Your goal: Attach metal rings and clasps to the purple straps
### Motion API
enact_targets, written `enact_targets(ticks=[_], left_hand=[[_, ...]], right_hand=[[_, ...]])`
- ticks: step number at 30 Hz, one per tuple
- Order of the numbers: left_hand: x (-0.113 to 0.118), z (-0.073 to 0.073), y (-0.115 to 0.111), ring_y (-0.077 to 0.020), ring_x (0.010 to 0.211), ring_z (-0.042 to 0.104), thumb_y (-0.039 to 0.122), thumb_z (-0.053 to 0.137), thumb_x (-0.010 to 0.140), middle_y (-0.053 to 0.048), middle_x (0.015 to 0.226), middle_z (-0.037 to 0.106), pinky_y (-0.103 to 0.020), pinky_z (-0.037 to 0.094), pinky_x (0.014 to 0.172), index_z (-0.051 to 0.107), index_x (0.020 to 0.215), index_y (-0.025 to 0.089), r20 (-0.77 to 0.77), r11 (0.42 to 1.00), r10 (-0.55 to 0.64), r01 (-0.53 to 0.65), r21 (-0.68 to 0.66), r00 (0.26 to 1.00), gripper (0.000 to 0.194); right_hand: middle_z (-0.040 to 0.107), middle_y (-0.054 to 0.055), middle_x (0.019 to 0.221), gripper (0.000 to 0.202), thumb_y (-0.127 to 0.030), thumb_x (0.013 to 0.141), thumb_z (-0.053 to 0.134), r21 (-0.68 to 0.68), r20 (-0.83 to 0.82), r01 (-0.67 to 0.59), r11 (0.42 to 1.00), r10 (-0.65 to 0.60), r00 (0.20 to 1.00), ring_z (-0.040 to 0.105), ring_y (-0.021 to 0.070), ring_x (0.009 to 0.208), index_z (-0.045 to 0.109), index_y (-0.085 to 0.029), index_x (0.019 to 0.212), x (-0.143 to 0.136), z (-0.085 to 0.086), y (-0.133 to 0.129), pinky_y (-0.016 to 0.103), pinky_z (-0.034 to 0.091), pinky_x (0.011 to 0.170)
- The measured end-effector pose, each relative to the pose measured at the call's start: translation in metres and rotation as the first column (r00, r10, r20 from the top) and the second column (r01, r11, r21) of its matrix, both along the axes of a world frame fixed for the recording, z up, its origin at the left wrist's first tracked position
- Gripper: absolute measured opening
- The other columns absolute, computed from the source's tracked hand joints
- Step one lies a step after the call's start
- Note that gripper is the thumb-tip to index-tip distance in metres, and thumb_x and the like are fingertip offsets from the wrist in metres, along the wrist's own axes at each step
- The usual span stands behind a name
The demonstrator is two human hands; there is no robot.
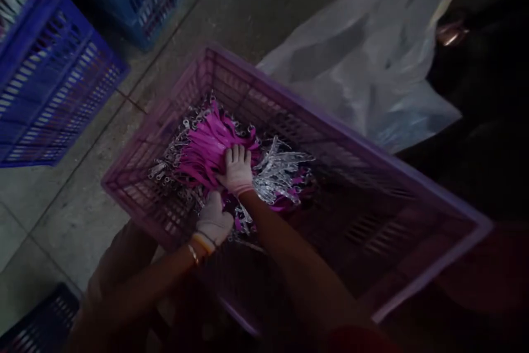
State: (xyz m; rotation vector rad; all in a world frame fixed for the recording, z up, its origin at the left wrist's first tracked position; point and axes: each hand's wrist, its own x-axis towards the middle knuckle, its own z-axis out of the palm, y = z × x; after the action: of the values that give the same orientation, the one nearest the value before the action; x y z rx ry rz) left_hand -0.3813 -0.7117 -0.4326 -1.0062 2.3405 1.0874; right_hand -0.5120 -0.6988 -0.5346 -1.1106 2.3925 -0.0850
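Observation:
A purple slatted crate holds a heap of magenta straps with metal clips at their ends. My right hand, in a pale knit glove, lies flat on the straps with its fingers stretched out. Closer to me, my left hand, gloved too, touches the near edge of the heap. Its thumb stands apart from the fingers, whose tips are partly hidden. Beside my right hand lies a bunch of silvery pieces, possibly more clips in clear wrapping.
A blue crate with metallic pieces stands at the left, and a lighter blue crate behind it. Beyond the purple crate spreads a translucent plastic sheet. Another dark blue crate shows at lower left. The floor is tiled.

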Motion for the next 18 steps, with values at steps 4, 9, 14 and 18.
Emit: enact_targets(ticks=[4, 9, 14, 18], left_hand=[[-0.069, -0.025, -0.059, -0.0266, 0.150, 0.032, 0.012, 0.050, 0.080, -0.012, 0.154, 0.049, -0.042, 0.017, 0.129, 0.059, 0.136, 0.010, -0.063, 0.906, -0.353, 0.324, -0.271, 0.934, 0.057], [-0.148, -0.071, -0.141, -0.0337, 0.154, 0.023, 0.018, 0.050, 0.083, -0.015, 0.157, 0.045, -0.058, 0.004, 0.127, 0.056, 0.141, 0.006, 0.021, 0.669, -0.643, 0.576, -0.470, 0.765, 0.059], [-0.175, -0.119, -0.166, -0.0345, 0.154, 0.021, 0.036, 0.043, 0.095, -0.018, 0.155, 0.046, -0.059, -0.003, 0.125, 0.051, 0.146, 0.007, 0.021, 0.572, -0.733, 0.632, -0.523, 0.680, 0.059], [-0.156, -0.114, -0.169, -0.0358, 0.144, 0.036, 0.047, 0.042, 0.100, -0.020, 0.136, 0.060, -0.054, 0.004, 0.126, 0.059, 0.134, 0.002, 0.085, 0.540, -0.729, 0.647, -0.539, 0.679, 0.059]], right_hand=[[0.022, 0.025, 0.166, 0.071, -0.034, 0.095, 0.045, 0.103, -0.070, -0.041, 0.994, 0.048, 0.996, 0.018, 0.0410, 0.153, 0.032, -0.003, 0.157, -0.006, -0.001, 0.004, 0.060, 0.009, 0.122], [0.043, 0.026, 0.155, 0.077, -0.054, 0.092, 0.051, -0.063, -0.080, -0.051, 0.997, 0.046, 0.996, 0.030, 0.0416, 0.146, 0.043, -0.004, 0.150, -0.047, 0.024, 0.010, 0.058, 0.018, 0.118], [0.037, 0.020, 0.160, 0.076, -0.060, 0.094, 0.044, -0.072, -0.153, 0.177, 0.982, -0.186, 0.971, 0.019, 0.0469, 0.147, 0.041, -0.011, 0.152, -0.082, 0.006, 0.027, 0.067, 0.023, 0.111], [0.043, 0.020, 0.155, 0.076, -0.064, 0.094, 0.040, -0.039, -0.087, 0.295, 0.955, -0.298, 0.951, 0.033, 0.0475, 0.136, 0.042, -0.012, 0.150, -0.051, 0.001, 0.028, 0.061, 0.037, 0.101]])
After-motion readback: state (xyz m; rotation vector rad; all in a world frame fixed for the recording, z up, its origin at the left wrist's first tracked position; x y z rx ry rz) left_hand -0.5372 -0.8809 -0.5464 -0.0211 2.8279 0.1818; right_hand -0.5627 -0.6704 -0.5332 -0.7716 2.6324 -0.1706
